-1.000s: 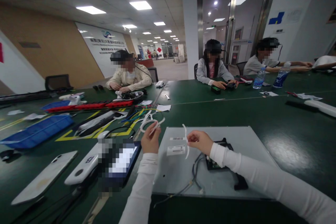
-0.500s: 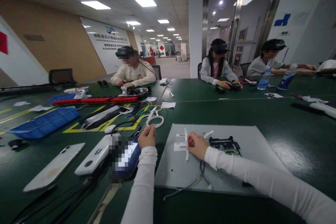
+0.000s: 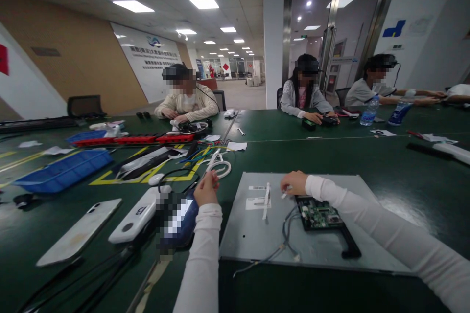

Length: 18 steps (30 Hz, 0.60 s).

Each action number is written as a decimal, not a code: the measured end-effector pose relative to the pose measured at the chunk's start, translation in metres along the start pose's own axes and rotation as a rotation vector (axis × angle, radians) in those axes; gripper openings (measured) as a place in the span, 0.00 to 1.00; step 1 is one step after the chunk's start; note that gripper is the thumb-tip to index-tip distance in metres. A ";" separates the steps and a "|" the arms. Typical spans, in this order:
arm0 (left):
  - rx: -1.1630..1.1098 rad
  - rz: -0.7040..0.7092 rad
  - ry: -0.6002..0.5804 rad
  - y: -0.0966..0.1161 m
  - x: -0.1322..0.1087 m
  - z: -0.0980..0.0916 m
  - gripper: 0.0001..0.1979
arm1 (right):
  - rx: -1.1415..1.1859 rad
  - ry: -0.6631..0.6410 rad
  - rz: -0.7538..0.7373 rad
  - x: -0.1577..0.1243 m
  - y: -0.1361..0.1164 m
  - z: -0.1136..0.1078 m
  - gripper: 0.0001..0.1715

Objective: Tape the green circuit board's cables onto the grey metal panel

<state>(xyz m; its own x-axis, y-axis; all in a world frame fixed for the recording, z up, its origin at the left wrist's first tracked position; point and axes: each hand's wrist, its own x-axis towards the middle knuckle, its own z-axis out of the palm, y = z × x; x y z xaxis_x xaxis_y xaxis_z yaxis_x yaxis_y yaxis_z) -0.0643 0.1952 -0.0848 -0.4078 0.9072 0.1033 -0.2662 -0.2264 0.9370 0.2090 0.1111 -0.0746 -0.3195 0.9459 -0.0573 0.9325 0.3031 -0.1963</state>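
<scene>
- While a white phone [image 3: 79,234] lies well left of the grey panel [image 3: 257,237], a dark blue device [image 3: 185,232] sits nearer to it and could be bumped by the left sleeve [image 3: 201,259].
- Just left of the panel, the left hand [image 3: 206,190] is curled; whether its fingers hold anything cannot be told.
- Near the panel's far left corner lies a white coil [image 3: 229,170]; a careless tug could tangle it.
- On the panel's left part, a loose strip [image 3: 266,200] crosses a paper label [image 3: 252,203]; if merely resting, it could shift.
- Grey cables [image 3: 284,239] trail past the panel's near edge, where a sleeve could snag them.
- At the panel's far side, the right hand [image 3: 294,184] bends over a small white piece [image 3: 284,195]; pinched or pressed, I cannot tell.
- Right of the panel's middle sits a circuit board [image 3: 322,215], which a dropped wrist could knock.
</scene>
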 end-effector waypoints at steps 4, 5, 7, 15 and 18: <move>-0.020 0.029 0.034 0.001 0.002 -0.003 0.19 | -0.043 -0.026 -0.056 -0.003 0.002 -0.001 0.13; -0.005 0.059 0.049 0.001 0.003 -0.004 0.19 | -0.051 -0.025 -0.064 -0.003 0.002 -0.002 0.13; 0.020 0.114 0.074 0.000 0.005 -0.007 0.21 | -0.064 -0.019 -0.077 -0.003 0.002 -0.006 0.13; 0.070 0.109 0.136 -0.003 0.013 -0.013 0.22 | -0.058 0.133 -0.005 -0.003 0.016 -0.033 0.09; 0.055 0.121 0.143 -0.002 0.011 -0.013 0.19 | -0.029 0.204 0.028 -0.006 0.020 -0.041 0.08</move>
<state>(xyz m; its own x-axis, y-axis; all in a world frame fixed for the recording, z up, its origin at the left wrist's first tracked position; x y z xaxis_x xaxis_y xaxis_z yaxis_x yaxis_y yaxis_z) -0.0794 0.2015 -0.0894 -0.5551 0.8141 0.1709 -0.1617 -0.3072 0.9378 0.2360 0.1156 -0.0384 -0.2557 0.9568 0.1382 0.9458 0.2771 -0.1691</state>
